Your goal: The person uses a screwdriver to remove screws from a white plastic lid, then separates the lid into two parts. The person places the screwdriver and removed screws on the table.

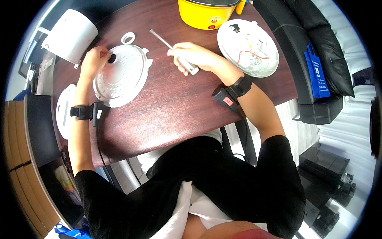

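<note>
My right hand [193, 57] is wrapped round the pale handle of a screwdriver [188, 65]. Its long thin metal shaft points up and to the left, above the table and touching nothing. My left hand [92, 63] is at the upper left edge of a round white perforated plate [127, 73], fingers bent together beside a dark round spot [112, 58] on it. Whatever those fingers pinch is too small or hidden to make out. Just beyond the plate lies a white ring [128, 38]. Both wrists wear black straps with small boxes and cables.
A white cylindrical housing [73, 36] lies at the far left, above a white oval part [63, 111] partly behind my left forearm. At the far right sits a white round base [247, 59] with coloured wires. A yellow pot [207, 16] stands at the back of the brown table [167, 111].
</note>
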`<state>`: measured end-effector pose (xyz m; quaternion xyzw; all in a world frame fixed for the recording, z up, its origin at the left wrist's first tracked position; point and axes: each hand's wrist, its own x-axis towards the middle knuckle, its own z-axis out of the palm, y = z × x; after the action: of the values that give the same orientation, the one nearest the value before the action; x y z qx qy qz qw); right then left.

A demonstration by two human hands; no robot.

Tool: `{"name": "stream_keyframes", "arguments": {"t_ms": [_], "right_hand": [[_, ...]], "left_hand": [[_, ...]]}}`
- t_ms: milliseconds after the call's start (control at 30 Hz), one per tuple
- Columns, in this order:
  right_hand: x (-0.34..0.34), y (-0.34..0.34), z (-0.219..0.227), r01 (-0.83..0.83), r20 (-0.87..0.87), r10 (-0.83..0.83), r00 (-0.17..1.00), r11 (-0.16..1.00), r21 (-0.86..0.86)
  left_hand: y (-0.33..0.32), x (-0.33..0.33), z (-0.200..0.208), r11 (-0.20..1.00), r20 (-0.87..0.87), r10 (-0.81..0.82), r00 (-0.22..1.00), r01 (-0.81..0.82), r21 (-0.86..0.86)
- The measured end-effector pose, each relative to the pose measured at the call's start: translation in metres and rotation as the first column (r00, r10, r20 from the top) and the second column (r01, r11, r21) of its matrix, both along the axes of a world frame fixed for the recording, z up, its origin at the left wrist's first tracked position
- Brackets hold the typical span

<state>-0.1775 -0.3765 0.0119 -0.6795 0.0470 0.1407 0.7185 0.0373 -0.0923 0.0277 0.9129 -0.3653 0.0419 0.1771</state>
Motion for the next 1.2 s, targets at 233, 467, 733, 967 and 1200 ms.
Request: {"name": "stream_keyframes", "arguments": {"t_ms": [233,467,733,967,1200], "right_hand": [[0.007,-0.014,-0.005,0.235,0.122,-0.216,0.969,0.957,-0.169],[0.004,-0.019,-0.01,0.241,0.121,-0.224,0.967,0.959,-0.152],[0.011,-0.031,-0.018,0.313,0.174,-0.26,0.95,0.795,-0.519],[0.007,-0.031,-0.02,0.322,0.166,-0.276,0.947,0.794,-0.515],[0.002,-0.03,-0.015,0.386,0.34,-0.192,0.921,0.576,-0.721]], "left_hand": [[-0.023,-0.019,0.011,0.991,-0.104,0.008,0.995,0.006,0.131],[-0.033,-0.03,0.03,0.998,-0.047,-0.038,0.998,0.04,0.045],[-0.03,-0.046,0.054,0.998,-0.015,-0.057,0.998,0.057,-0.022],[-0.021,-0.056,0.066,0.993,0.098,-0.027,0.995,0.038,-0.108],[-0.006,-0.05,0.054,0.988,-0.004,0.059,0.998,-0.059,-0.141]]}}
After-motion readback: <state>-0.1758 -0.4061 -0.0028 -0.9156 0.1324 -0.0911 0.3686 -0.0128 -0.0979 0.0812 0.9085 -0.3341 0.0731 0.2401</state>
